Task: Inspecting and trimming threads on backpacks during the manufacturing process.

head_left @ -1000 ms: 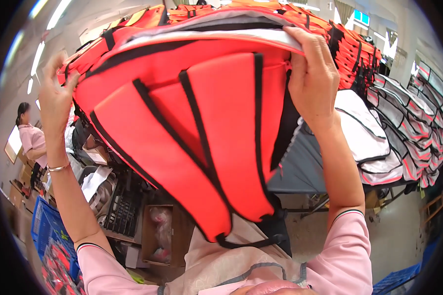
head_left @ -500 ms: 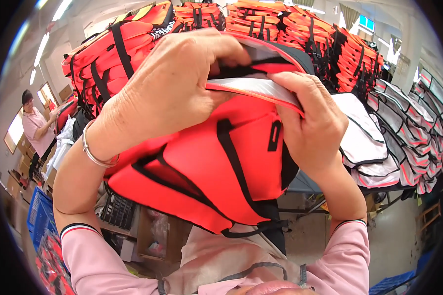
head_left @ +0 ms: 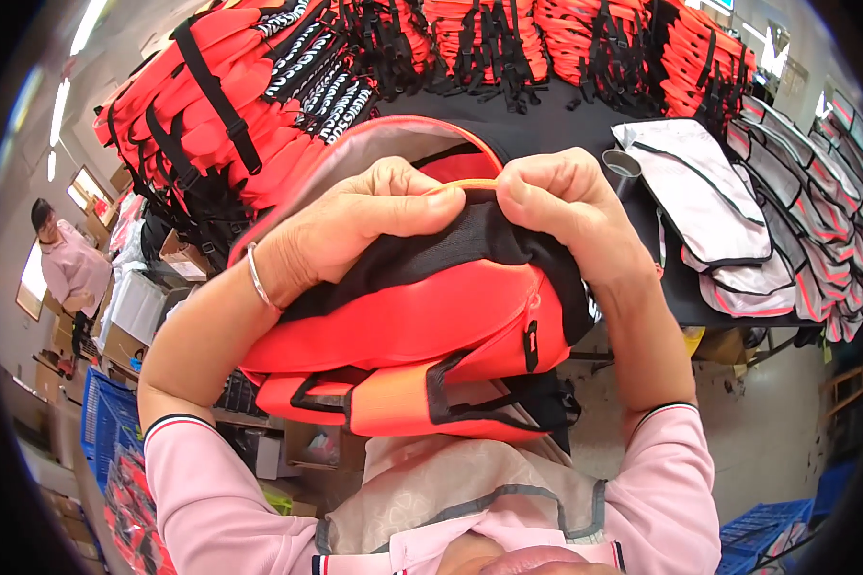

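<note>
A bright orange-red backpack (head_left: 393,331) with black panels and straps is held up in front of my chest. Its top gapes, showing a grey lining (head_left: 340,171). My left hand (head_left: 379,206) pinches the orange-edged rim (head_left: 477,183) of the opening between thumb and fingers. Close beside it, my right hand (head_left: 575,201) pinches the same rim, leaving a short stretch of edge between the two thumbs. A zipper pull (head_left: 532,340) hangs on the bag's right side. The bag's underside is partly hidden.
Stacks of orange bags (head_left: 202,105) rise at left and along the back of the black table (head_left: 546,120). White panels (head_left: 700,192) and a metal cup (head_left: 622,169) lie at right. Blue crates (head_left: 106,412) stand low at left and right. A co-worker (head_left: 69,264) stands far left.
Both hands have moved from the zippered opening, the left no longer reaching inside, and now pinch a black panel's orange edge close together. The bag has tipped, and more of the table shows.
</note>
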Motion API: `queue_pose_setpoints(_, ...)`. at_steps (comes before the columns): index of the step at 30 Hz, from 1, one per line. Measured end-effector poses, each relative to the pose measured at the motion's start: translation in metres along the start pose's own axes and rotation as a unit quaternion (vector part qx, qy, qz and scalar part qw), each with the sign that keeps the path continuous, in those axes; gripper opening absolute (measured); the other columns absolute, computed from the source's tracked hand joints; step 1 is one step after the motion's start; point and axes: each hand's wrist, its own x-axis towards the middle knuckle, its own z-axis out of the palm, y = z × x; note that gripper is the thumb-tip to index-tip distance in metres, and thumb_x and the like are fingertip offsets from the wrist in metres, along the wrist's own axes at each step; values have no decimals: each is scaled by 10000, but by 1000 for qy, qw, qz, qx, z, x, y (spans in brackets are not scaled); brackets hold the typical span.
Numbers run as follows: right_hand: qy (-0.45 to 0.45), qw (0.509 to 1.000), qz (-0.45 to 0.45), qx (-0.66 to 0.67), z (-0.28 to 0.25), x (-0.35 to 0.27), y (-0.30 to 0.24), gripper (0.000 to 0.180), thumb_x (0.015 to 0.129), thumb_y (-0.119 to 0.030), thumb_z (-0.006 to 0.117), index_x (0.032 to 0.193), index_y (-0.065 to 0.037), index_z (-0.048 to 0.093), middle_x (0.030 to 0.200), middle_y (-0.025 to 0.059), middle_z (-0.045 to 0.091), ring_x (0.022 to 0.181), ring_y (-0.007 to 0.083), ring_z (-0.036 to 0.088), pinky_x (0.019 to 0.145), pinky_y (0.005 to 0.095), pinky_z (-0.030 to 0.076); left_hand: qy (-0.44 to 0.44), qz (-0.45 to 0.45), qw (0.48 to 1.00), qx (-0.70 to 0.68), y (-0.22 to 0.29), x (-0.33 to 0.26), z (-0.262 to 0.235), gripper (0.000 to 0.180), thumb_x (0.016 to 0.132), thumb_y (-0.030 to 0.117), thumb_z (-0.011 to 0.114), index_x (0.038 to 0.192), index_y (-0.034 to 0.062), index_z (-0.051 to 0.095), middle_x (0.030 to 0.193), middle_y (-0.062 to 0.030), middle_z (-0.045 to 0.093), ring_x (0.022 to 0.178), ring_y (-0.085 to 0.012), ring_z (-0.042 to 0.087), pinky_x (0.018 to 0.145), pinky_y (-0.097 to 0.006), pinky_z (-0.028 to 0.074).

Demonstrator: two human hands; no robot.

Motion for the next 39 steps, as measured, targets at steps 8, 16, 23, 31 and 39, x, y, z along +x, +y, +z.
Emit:
queue_pose_setpoints(8, 67, 983, 95, -142, -5, 15, -5, 196, 919, -169, 674, 901, 16, 737, 763, 10, 687, 686, 35, 586, 636, 204, 484, 39, -92, 994, 48, -17, 2, -6, 410, 739, 178, 778, 1091, -2, 667, 922, 17, 659, 840, -62, 586, 786, -217, 468)
queue_pose_setpoints(16, 160, 964, -27, -209, -1, 18, 5, 107, 897, -97, 679, 910, 8, 666, 737, 11, 664, 689, 44, 624, 591, 203, 487, 82, -138, 986, -51, -18, 3, 1, 606, 661, 49, 715, 1246, -39, 586, 1033, -25, 674, 969, -69, 606, 861, -231, 489)
queue_pose_setpoints(23, 179, 939, -75, -284, -2, 17, 10, 121, 886, -84, 709, 920, -13, 618, 714, 13, 665, 611, 14, 585, 533, 169, 443, 70, -96, 993, -29, -35, 1, -3, 451, 749, 21, 681, 1195, -12, 627, 957, 10, 673, 836, -34, 599, 790, -193, 472)
queue_pose_setpoints(31, 123, 968, -31, -216, -5, 25, 42, 131, 851, -36, 684, 928, 12, 590, 780, 18, 633, 694, 48, 604, 609, 233, 504, -22, -20, 998, -53, -45, 0, 7, 117, 797, 67, 750, 901, 31, 712, 780, 83, 615, 693, 3, 493, 609, -183, 394)
queue_pose_setpoints(39, 238, 924, -128, -272, -3, 23, 38, 129, 903, -51, 636, 1020, -31, 585, 614, 1, 602, 565, 10, 506, 505, 212, 395, 119, -176, 960, -181, -25, 1, 8, 339, 861, 341, 737, 947, 15, 706, 874, -12, 696, 720, -55, 627, 657, -204, 506)
